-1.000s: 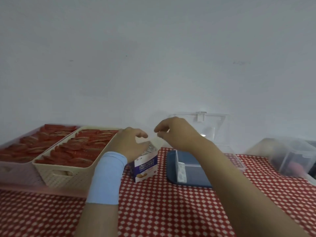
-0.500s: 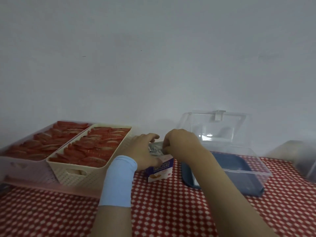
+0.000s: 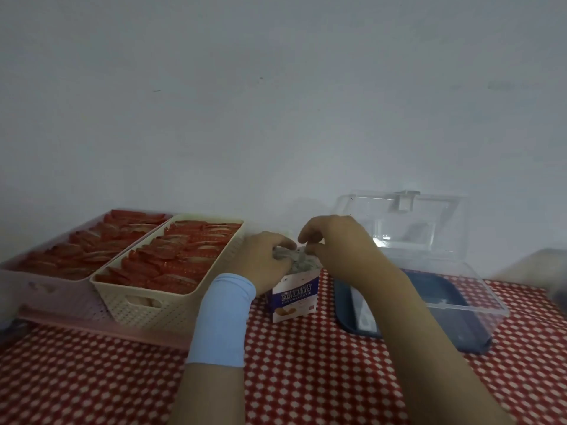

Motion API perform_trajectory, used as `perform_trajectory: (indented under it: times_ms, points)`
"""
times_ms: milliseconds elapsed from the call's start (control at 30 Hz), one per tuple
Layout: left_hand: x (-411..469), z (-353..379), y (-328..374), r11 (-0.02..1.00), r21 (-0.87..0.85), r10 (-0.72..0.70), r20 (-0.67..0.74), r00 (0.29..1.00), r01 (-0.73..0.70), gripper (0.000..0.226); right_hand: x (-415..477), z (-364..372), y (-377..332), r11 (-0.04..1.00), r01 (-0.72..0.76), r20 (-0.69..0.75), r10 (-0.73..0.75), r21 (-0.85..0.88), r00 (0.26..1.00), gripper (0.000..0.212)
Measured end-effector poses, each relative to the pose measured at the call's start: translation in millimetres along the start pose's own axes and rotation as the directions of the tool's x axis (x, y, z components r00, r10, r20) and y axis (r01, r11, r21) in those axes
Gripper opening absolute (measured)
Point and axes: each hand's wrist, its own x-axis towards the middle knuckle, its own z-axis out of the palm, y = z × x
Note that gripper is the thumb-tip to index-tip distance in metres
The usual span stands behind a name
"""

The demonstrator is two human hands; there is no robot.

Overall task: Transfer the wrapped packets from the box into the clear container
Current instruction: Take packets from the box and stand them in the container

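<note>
While left hand (image 3: 264, 259) grips the box (image 3: 293, 299), right hand (image 3: 336, 250) pinches wrapped packets (image 3: 302, 261)

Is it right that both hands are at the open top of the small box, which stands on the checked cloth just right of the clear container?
Not quite: in the head view the box stands left of the clear container, not right. The rest holds: left hand and right hand grip wrapped packets at its open top, on the checked cloth.
</note>
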Motion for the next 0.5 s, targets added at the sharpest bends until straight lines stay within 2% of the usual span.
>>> perform_trajectory:
  times_ms: [67, 100, 233, 333, 400, 500]
  points:
    - [-1.9, -0.3, 3.5, 1.000, -0.007, 0.008, 0.005, 1.000, -0.008, 0.028, -1.7, -2.7, 5.6, 0.996, -0.022, -0.047, 0.026, 0.086, 0.999, 0.020]
    - [-2.5, -0.5, 5.3, 1.000, -0.006, 0.005, 0.007, 1.000, -0.005, 0.027, -2.5, -2.2, 7.5, 0.997, -0.032, -0.035, 0.034, 0.075, 0.999, 0.021]
    - [-4.8, -1.7, 9.3, 0.999, 0.035, -0.003, -0.009, 1.000, 0.004, 0.028, -2.4, 3.3, 7.3, 0.992, -0.057, 0.114, 0.070, -0.113, 0.991, 0.018]
    - [-5.7, -1.8, 10.5, 0.999, 0.031, -0.015, -0.006, 1.000, 0.015, 0.027, -0.5, 6.0, 5.7, 0.977, -0.063, 0.169, 0.098, -0.204, 0.981, 0.022]
    - [-5.3, -0.9, 10.3, 0.999, 0.038, -0.023, -0.004, 1.000, 0.023, 0.027, 0.8, 6.6, 4.1, 0.971, -0.043, 0.160, 0.082, -0.236, 0.984, 0.023]
    - [-5.0, 1.3, 10.4, 1.000, 0.011, -0.015, -0.019, 1.000, 0.015, 0.026, 2.4, 3.5, 3.8, 0.987, -0.015, 0.111, 0.033, -0.161, 0.993, 0.020]
